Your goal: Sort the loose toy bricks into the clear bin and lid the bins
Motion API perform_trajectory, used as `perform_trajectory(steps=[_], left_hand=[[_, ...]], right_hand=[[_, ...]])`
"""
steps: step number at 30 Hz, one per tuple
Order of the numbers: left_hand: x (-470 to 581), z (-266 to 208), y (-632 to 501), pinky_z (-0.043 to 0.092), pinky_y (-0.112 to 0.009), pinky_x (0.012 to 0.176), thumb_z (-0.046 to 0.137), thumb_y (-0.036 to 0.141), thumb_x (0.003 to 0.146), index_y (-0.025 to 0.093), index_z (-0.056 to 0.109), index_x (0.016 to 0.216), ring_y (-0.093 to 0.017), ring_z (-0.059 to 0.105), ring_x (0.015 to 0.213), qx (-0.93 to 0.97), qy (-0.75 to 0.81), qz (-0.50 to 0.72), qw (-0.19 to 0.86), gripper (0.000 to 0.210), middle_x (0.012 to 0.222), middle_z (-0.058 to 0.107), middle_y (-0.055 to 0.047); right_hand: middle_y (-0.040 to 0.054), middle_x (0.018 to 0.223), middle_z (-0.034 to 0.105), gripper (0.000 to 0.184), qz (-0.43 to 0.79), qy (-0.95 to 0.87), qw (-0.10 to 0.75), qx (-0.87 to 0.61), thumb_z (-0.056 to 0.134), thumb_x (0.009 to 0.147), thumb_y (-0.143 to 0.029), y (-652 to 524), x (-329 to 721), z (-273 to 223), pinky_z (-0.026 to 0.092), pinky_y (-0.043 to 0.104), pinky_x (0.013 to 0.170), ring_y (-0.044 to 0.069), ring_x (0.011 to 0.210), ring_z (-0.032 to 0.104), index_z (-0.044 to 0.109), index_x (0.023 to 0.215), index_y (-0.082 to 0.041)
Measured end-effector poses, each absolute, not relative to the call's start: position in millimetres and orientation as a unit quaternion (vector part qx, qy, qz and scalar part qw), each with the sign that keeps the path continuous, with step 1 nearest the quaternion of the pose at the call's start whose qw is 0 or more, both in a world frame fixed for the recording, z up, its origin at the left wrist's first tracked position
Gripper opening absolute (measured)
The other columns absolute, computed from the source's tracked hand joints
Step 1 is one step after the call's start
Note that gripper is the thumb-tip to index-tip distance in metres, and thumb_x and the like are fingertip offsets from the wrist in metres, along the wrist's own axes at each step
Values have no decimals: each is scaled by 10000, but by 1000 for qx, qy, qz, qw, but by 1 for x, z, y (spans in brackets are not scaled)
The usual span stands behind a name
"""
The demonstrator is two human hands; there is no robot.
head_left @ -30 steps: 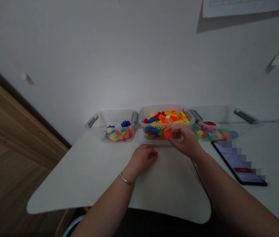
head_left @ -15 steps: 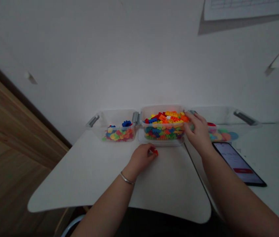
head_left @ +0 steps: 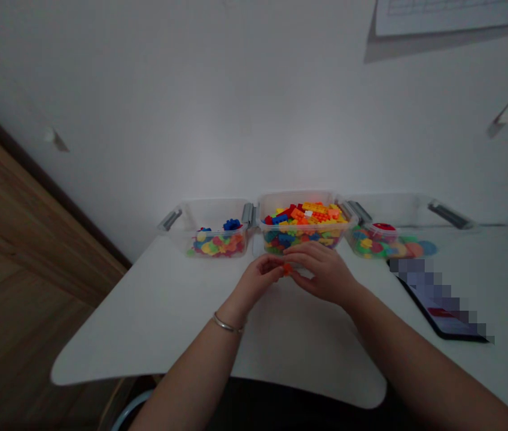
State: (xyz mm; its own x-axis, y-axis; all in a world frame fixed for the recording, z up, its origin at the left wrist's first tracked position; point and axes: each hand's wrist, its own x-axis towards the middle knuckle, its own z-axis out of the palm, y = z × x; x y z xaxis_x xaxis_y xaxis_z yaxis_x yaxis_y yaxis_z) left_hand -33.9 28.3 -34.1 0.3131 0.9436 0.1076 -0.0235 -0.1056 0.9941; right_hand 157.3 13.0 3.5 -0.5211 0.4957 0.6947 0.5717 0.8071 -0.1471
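Just in front of the middle box, my two hands meet over a small red-orange toy brick (head_left: 287, 269). My left hand (head_left: 260, 278), with a silver bangle at its wrist, is closed in a pinch on the brick's left side. From the right, the thumb and fingertips of my right hand (head_left: 323, 272) close on the same piece. Fingers partly cover it, so I cannot tell whether it is one brick or two joined. Behind the hands, the clear middle box (head_left: 276, 226) is heaped with toy bricks (head_left: 314, 211) in orange, yellow, red and blue.
A clear box (head_left: 218, 236) with coloured pieces stands at the left. Another clear box (head_left: 404, 230) at the right holds round pieces and a red-topped item. A phone (head_left: 442, 302) lies on the white table (head_left: 146, 323) by my right forearm. Behind stands a wall.
My right hand has left the middle box's right edge and come down and left to my left hand. The left hand has moved slightly, still holding the small brick.
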Motion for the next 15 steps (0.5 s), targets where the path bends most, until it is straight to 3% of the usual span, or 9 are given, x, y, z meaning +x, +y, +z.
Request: perform_trajectory(steps=[3, 7, 15], left_hand=[[-36, -32, 29, 492, -271, 709, 792, 441, 674, 152, 640, 883, -153, 645, 787, 582, 386, 466, 543, 388, 860, 706, -47], [-38, -34, 30, 478, -258, 684, 796, 439, 661, 155, 633, 882, -143, 635, 767, 569, 393, 466, 551, 395, 846, 698, -39], [-37, -30, 27, 463, -255, 668, 763, 407, 686, 166, 617, 940, -128, 619, 725, 555, 404, 470, 555, 379, 840, 687, -37]], right_hand=[[80, 1095, 703, 200, -10, -879, 361, -310, 535, 904, -268, 16, 145, -11, 519, 375, 870, 211, 1013, 636, 646, 1068, -242], [89, 1092, 707, 191, -1, -864, 394, -314, 544, 900, -234, 20, 141, -23, 523, 384, 877, 211, 1004, 639, 637, 1067, -227], [72, 1056, 728, 151, 31, -844, 421, -332, 509, 913, -239, 18, 142, -17, 523, 394, 879, 202, 991, 661, 623, 1010, -251]])
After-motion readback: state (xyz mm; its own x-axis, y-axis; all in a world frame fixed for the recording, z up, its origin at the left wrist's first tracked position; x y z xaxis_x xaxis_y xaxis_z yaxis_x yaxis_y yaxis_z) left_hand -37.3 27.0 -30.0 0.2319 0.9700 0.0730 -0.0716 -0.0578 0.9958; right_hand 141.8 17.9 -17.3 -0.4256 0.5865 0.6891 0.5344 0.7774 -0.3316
